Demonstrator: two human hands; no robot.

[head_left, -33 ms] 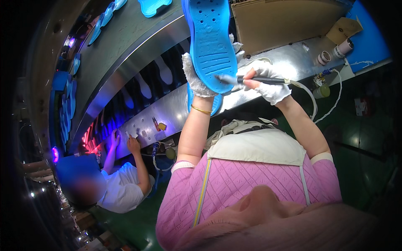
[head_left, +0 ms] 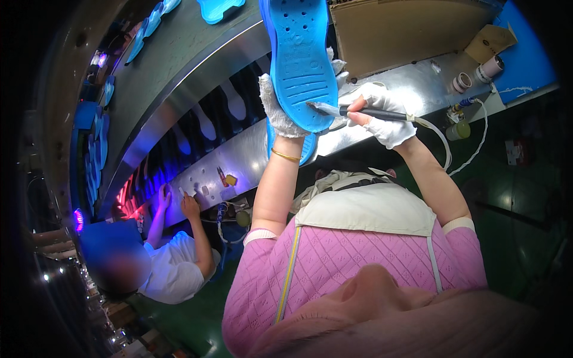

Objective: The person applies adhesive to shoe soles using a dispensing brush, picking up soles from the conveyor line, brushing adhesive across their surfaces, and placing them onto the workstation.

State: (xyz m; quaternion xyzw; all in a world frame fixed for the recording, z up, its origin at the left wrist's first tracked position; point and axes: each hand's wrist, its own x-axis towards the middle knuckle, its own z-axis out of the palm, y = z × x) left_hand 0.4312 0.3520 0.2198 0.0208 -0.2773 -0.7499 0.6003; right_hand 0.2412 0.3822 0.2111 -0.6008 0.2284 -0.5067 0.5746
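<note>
Blue sole held over the metal worktop, left hand gripping it from beneath — likely keeping its upper face clear. Right hand pinches the brush pen-fashion, presumably for fine control — tip at the sole's near end.

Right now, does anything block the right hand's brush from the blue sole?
Nothing visible: the brush in the right hand has its tip at the near end of the blue sole, and the left hand holds from underneath, clear of that spot.
</note>
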